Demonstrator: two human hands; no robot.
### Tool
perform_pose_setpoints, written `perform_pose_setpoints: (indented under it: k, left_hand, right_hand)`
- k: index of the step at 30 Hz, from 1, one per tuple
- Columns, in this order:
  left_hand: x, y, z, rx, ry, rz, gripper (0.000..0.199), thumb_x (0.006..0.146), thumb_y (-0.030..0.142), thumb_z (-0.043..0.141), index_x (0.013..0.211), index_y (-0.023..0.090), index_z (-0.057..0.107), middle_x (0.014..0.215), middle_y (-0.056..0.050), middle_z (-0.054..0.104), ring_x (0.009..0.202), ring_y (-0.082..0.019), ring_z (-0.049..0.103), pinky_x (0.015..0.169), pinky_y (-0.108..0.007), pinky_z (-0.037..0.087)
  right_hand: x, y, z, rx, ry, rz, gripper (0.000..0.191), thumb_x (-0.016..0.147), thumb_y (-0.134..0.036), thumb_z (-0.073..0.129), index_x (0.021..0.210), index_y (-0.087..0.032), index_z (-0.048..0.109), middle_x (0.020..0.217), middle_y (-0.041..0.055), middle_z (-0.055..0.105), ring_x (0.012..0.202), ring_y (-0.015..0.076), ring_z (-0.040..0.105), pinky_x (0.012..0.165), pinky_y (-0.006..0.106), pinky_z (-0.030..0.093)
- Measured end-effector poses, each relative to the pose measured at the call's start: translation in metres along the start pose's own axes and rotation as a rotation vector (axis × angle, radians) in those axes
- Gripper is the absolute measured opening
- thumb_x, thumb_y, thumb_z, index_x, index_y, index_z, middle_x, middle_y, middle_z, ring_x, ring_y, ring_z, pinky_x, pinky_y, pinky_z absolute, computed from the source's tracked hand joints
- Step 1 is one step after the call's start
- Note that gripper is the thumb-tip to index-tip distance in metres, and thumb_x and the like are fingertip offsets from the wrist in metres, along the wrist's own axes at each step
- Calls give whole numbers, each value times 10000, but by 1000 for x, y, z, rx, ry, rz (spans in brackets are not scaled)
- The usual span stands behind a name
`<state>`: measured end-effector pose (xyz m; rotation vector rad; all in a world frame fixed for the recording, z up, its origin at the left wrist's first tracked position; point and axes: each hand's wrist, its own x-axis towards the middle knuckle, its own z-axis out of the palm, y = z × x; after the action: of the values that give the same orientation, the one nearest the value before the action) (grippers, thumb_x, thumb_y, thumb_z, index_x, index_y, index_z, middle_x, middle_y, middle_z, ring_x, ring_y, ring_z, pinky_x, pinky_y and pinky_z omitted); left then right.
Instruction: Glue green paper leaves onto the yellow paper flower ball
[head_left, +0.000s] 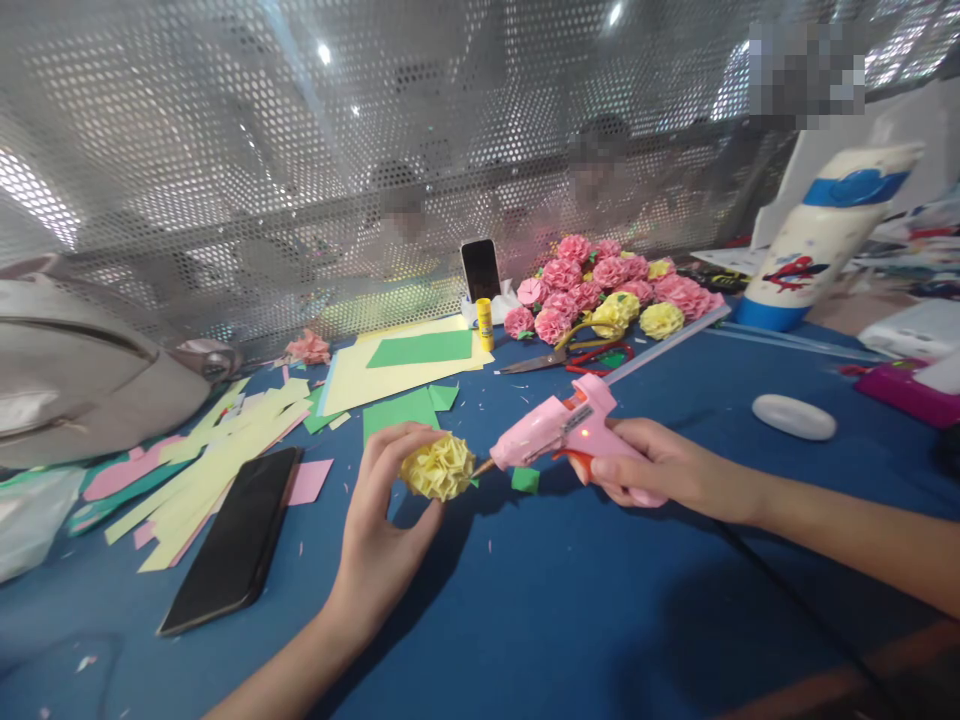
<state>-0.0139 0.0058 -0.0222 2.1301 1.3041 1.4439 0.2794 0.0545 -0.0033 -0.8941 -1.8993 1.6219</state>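
Note:
My left hand (390, 520) pinches a yellow paper flower (439, 468) between thumb and fingers, just above the blue table. Wrapped round the handle of a pink hot glue gun (559, 430) is my right hand (667, 465), its fingers by the orange trigger. The gun's nozzle points left and meets, or nearly meets, the right side of the flower, where a bit of green shows. A clear glue stick (664, 345) sticks out of the gun's back. Beneath the nozzle lies a small green paper square (526, 480).
Pink and yellow paper flowers (585, 285) are heaped at the back, beside scissors (551, 358) and a yellow glue stick tube (485, 325). Paper strips (217, 460) and a black phone (236, 540) lie left. A bottle (825, 235) and white oval object (793, 417) are right.

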Motion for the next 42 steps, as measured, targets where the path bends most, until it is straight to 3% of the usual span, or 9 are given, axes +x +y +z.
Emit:
perform_pose_setpoints:
  k: [21,30,36,42]
  left_hand:
    - [1,0,-1,-24,-4,3,451,851,63,606,1224,314,565,1221,-49,532,1199,-237,515,1016,-404,420]
    - [1,2,0,-47,-23,-33,382,876,148,638,1213,307,553,1188,-38,555,1146,-224,549,974,-361,436]
    - [0,3,-1,1,-18,-30,410,850,125,646,1206,311,562,1170,-39,526,1132,-227,540,934,-363,447]
    - [1,4,-1,66,7,-30,402,841,142,668,1196,298,562,1150,-42,515,1106,-222,526,908,-355,445]
  right_hand:
    - [4,2,-3,10,-13,-25,435,901,-550,599,931,-116,586,596,-45,461,493,54,350,454,206,260]
    - [1,-2,-2,24,-23,-92,430,914,-546,579,934,-117,585,572,-49,448,475,57,324,431,211,244]
    - [-2,-2,0,-29,34,-65,459,883,-578,601,913,-120,603,589,-35,462,481,65,350,429,212,270]
    - [-6,-6,6,-155,173,-56,466,854,-606,611,899,-142,622,642,-19,475,527,85,393,444,212,315]
